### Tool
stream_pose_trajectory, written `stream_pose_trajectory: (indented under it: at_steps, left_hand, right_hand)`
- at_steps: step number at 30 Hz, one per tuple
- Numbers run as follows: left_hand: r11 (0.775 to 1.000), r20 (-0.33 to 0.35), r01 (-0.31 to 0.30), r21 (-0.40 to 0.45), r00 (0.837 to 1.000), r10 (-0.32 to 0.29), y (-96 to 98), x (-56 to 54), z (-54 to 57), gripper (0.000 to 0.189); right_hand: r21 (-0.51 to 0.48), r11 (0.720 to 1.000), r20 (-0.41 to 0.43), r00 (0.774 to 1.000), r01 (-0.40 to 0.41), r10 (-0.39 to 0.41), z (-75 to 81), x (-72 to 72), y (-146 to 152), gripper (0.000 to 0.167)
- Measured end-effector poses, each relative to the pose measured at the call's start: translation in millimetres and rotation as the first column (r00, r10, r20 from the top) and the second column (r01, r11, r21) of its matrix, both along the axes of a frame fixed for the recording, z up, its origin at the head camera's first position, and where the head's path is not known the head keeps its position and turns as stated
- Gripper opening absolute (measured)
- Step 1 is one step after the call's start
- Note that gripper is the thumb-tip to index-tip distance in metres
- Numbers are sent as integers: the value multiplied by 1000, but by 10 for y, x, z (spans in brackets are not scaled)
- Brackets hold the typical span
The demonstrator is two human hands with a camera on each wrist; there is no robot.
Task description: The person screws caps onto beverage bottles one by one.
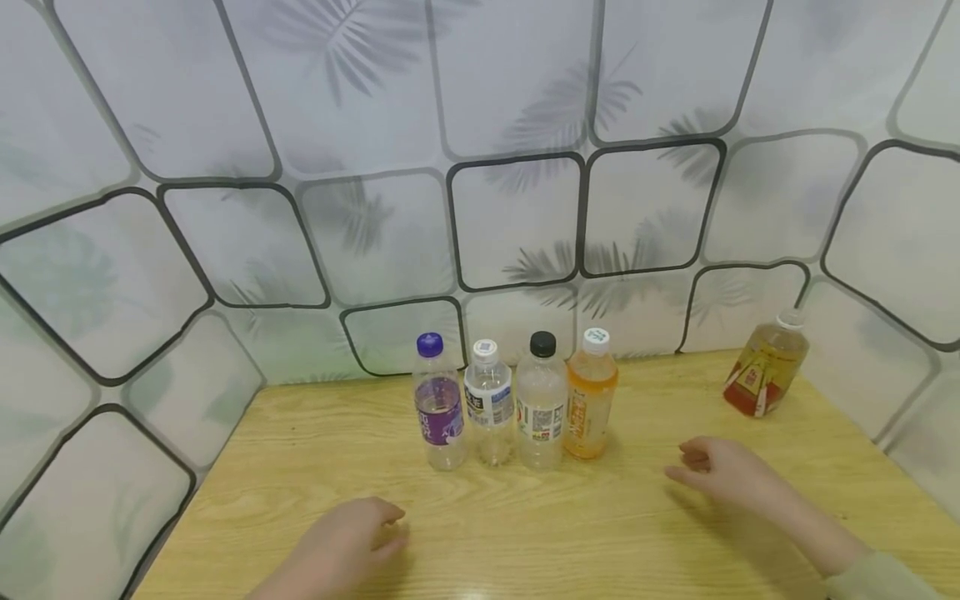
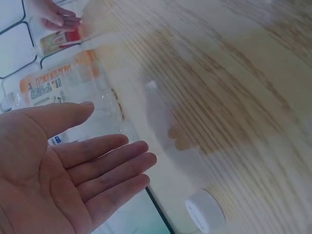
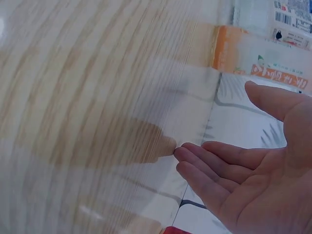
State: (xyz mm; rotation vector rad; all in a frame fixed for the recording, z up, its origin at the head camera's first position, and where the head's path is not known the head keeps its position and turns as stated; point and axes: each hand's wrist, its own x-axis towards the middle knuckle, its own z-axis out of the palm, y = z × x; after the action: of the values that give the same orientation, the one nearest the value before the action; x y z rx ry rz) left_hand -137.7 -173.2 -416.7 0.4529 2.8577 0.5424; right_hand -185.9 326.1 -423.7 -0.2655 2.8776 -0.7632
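Four bottles stand in a row towards the back of the table: one with a purple cap and label, a clear one with a white cap, a clear one with a black cap and an orange-labelled one. My left hand is in front of and left of the row, palm turned inward, holding nothing. To the right of the row is my right hand, also without anything in it. Its fingers are loosely bent in the right wrist view. A red-and-yellow bottle leans beyond it.
A wooden table lies under everything. Behind it and at both sides hangs a patterned wall covering. A white, round, cap-like object shows low in the left wrist view.
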Motion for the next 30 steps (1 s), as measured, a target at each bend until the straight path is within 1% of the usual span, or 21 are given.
stream_pose_trajectory:
  at_steps: [4,6,10,14,17,22,24,27,30]
  left_hand:
    - [998,-12,-53,-33,999,53,-40,6,5,33]
    - [997,-22,-65,-45,998,65,-57,10,5,34]
    - [994,-16,-96,-48,995,96,-90,1,9,32]
    - [991,-44,-119,-58,992,117,-156,-12,0,28]
    - [989,-84,-130,-67,989,124,-227,-12,-16,27]
    - [987,-118,-140,-76,984,130,-353,-12,-21,32]
    - [986,-105,-146,-79,985,137,-393,-18,-7,35]
    - [983,-67,-158,-90,986,153,-431,-29,29,38]
    - [983,-38,-159,-90,987,156,-469,-33,28,40]
  right_hand:
    - [20,1000,6,1000,0,0,-12,-22,101,67]
    - [35,999,6,1000,5,-6,-19,-35,155,68]
    - [48,999,6,1000,17,-17,-30,-65,275,68]
    - [66,997,-9,999,35,-35,-33,-91,396,69]
    - [87,995,-18,998,55,-54,-29,-110,483,71]
    - [116,990,-19,997,79,-77,5,-140,647,76]
    - [121,989,-8,996,87,-87,27,-157,719,79]
    - [127,987,2,995,102,-103,46,-190,841,84]
    - [139,983,6,993,119,-121,56,-231,972,88]
